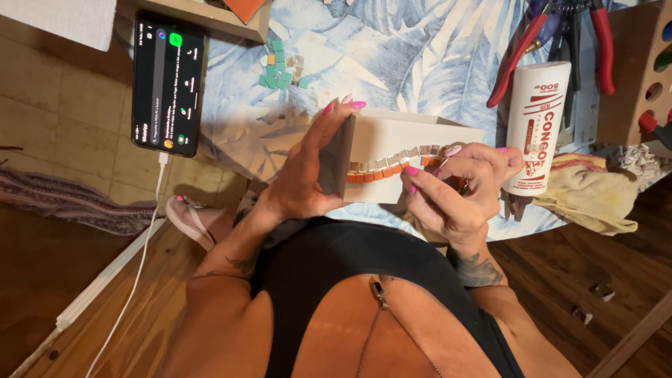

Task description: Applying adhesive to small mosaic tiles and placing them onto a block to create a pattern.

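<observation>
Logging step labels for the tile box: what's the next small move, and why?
Probably press the tile down at the row's right end: the right hand pinches there on the orange and grey tile row, while the left hand steadies the pale box.

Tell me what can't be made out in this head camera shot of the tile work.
- Head view: whether the right hand pinches a tile; its curled fingers cover the spot.
- Pale box: near end hidden behind the left hand.
- Red-handled pliers: tops cut off by the upper edge.
- Phone screen: too small to make out.
</observation>
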